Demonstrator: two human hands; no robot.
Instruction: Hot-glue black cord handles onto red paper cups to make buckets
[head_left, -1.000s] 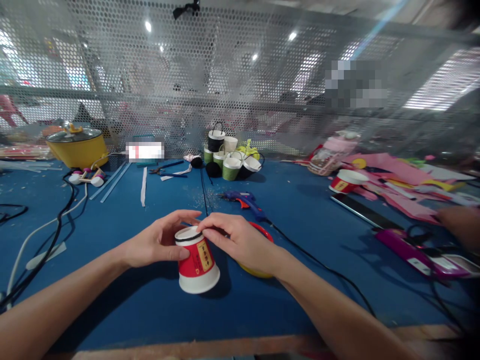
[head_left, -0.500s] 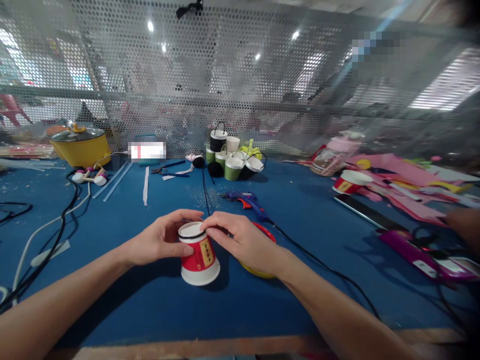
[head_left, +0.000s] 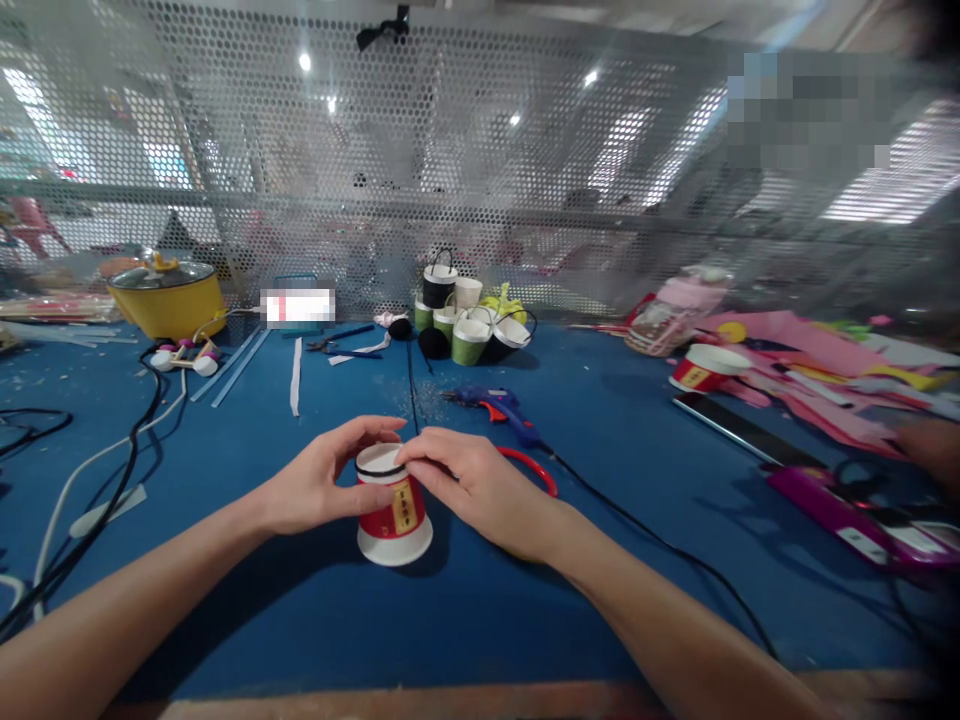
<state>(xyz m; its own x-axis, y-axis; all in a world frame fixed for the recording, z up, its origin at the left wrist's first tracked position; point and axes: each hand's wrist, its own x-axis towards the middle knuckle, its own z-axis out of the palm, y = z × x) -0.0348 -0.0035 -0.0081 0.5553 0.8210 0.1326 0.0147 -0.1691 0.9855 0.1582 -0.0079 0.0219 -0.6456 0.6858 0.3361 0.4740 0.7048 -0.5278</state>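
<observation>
A red and white paper cup stands upside down on the blue table, its narrow base upward. Black cord circles the cup just under that base. My left hand is closed round the cup, thumb across the front near the gold label and fingers behind. With thumb and index finger pinched at the base's right edge, my right hand presses on the cord; its fingertips partly cover it. A strand of the cord runs back toward a black yarn ball.
A blue glue gun lies beyond my right hand, near a red ring. Several small cups cluster at the back. A yellow pot stands left; a phone and another person's hand are right.
The cup has shifted slightly left. My left thumb reaches farther across the label, and my right fingertips have moved a little left along the base's edge.
</observation>
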